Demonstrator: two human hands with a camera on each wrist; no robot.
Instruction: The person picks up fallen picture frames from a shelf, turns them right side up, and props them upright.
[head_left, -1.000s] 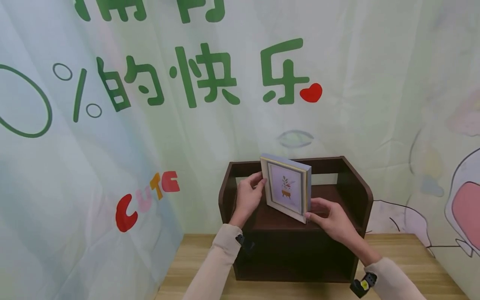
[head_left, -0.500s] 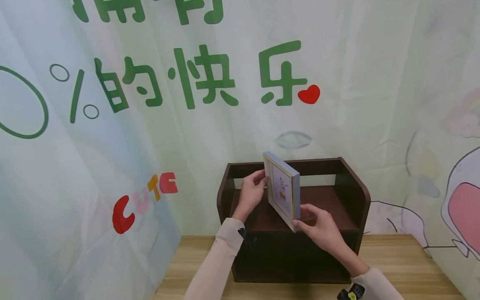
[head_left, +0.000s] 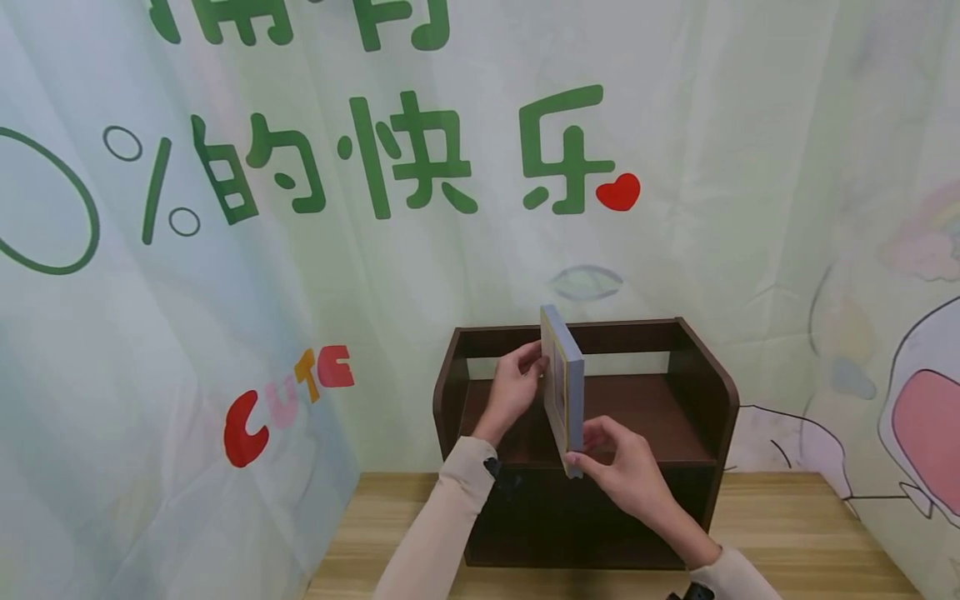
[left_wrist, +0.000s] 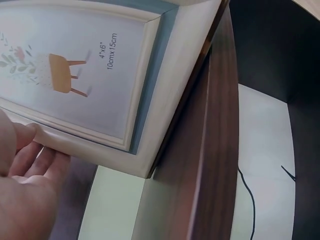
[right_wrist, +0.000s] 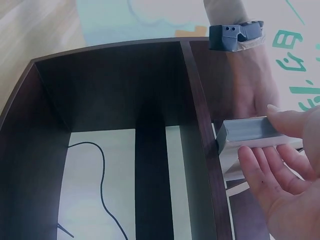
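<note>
Both hands hold a picture frame (head_left: 575,392) upright above the upper board of a dark brown desktop shelf (head_left: 637,417). It stands nearly edge-on in the head view. My left hand (head_left: 513,387) pinches the far side edge, my right hand (head_left: 630,471) the near one. In the left wrist view, the frame's front (left_wrist: 95,70) has a cream border, a blue-grey inner band and a plant print with size lettering. In the right wrist view, the thumb and fingers (right_wrist: 272,170) lie either side of the frame's edge (right_wrist: 250,130). Whether its bottom touches the board cannot be told.
The shelf's side panels (head_left: 708,392) rise left and right of the upper board, with a slotted back rail (head_left: 630,337) behind. A lower compartment (head_left: 585,521) lies beneath. The shelf stands on a wood-grain table (head_left: 795,533) before a printed curtain (head_left: 420,275). A thin black cable (right_wrist: 103,175) shows through the shelf's open back.
The picture frame has turned from showing its front to nearly edge-on. My right hand has swung left and toward me with the near edge; my left hand has shifted slightly right.
</note>
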